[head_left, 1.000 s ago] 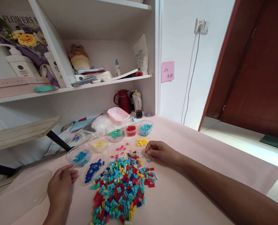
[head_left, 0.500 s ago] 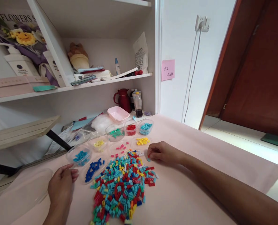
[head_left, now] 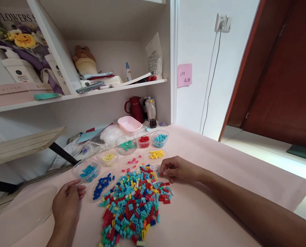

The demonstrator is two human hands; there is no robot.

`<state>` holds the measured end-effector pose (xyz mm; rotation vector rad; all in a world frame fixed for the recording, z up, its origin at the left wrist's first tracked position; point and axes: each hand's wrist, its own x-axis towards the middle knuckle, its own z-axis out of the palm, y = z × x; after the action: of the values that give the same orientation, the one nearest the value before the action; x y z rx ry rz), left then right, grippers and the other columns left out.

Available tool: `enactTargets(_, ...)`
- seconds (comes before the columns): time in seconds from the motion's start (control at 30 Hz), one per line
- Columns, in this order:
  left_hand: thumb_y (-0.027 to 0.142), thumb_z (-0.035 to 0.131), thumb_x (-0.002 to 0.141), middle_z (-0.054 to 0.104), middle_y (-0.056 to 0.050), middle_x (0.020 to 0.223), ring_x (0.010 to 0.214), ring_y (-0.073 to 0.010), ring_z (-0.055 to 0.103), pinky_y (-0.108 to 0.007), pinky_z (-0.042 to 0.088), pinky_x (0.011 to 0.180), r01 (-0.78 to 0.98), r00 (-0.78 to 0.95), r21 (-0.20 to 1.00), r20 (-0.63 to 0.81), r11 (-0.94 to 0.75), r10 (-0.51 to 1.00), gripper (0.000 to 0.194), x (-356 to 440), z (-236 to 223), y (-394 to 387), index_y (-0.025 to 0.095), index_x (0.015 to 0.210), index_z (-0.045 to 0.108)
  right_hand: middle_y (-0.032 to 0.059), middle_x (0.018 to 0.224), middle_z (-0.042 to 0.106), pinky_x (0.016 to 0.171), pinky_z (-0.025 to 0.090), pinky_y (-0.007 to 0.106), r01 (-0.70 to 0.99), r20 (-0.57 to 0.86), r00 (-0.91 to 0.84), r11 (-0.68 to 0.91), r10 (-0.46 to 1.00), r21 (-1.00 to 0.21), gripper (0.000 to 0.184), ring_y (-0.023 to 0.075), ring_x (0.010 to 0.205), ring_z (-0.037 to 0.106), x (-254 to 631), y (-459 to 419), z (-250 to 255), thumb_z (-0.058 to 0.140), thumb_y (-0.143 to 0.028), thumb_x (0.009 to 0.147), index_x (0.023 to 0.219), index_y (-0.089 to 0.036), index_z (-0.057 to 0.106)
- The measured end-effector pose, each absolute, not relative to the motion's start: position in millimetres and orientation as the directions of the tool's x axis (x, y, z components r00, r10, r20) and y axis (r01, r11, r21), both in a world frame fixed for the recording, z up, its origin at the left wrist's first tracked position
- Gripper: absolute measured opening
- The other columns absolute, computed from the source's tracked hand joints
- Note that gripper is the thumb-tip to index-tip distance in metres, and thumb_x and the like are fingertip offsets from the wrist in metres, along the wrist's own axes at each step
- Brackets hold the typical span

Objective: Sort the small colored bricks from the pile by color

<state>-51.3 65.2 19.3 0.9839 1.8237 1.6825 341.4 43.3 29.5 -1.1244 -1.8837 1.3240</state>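
A heap of small toy building bricks (head_left: 137, 199) in mixed colours lies on the pink table cover. At its upper right edge, my right hand (head_left: 172, 168) has its fingers pinched on a small red brick (head_left: 161, 173), partly hidden by the fingertips. A light-blue brick (head_left: 158, 174) is just beside them. My left hand (head_left: 68, 197) rests on the table, fingers loosely bent and apart, holding nothing. It is beside the clear tray of dark blue bricks (head_left: 102, 186) and just below the clear tub of blue bricks (head_left: 88, 172).
Clear containers behind the heap hold pale yellow (head_left: 108, 157), pink (head_left: 132, 164), yellow (head_left: 156, 154), green (head_left: 127, 145), red (head_left: 144, 141) and light-blue bricks (head_left: 160, 139). A pink basin (head_left: 129, 124), red jug (head_left: 136, 109) and bottle (head_left: 151, 113) stand behind. A clear lid (head_left: 26, 212) lies left.
My right hand has shifted slightly left toward the heap, and the red brick at its fingertips has moved with it. My left hand stays in place.
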Motion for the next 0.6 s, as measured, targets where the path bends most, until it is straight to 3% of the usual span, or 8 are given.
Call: enactTargets(0.6,0.023,0.049,0.06,0.062,0.0,0.059,0.052,-0.0119,0.055,-0.026,0.044,0.054,0.198,-0.627,0.98,0.126,0.001,0.769,0.026,-49.4,21.4,64.4,0.016,0.082,0.062,0.0019,0.081,0.067,0.06,0.049,0.026,0.311,-0.05,-0.496,0.124,0.867,-0.942,0.02,0.0122,0.064,0.061,339.2,43.9,27.3,0.066,-0.034,0.074,0.086,-0.017,0.065)
